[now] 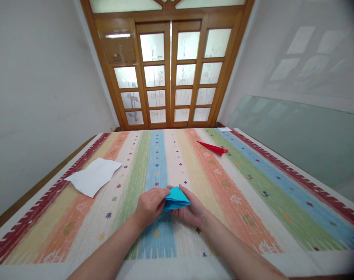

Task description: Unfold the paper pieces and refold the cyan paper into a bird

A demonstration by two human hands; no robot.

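Observation:
A small piece of folded blue paper (pixel 177 199) is held between both hands, a little above the striped tablecloth. Its layers stand slightly apart along the near edge, with a corner pointing right. My left hand (pixel 152 205) pinches it at the left side, thumb and fingers closed on the edge. From the right, my right hand (pixel 192 210) grips it with the fingers beneath and behind, partly hidden by the paper. A folded red paper dart (pixel 213 148) lies farther back on the right. Over on the left rests a creased white sheet of paper (pixel 94 175).
The table's striped cloth (pixel 141 163) runs back toward a wooden door with glass panes (pixel 157 76). A pale greenish glass panel (pixel 287 144) leans by the right wall. A small white piece (pixel 224 129) lies at the far right table edge.

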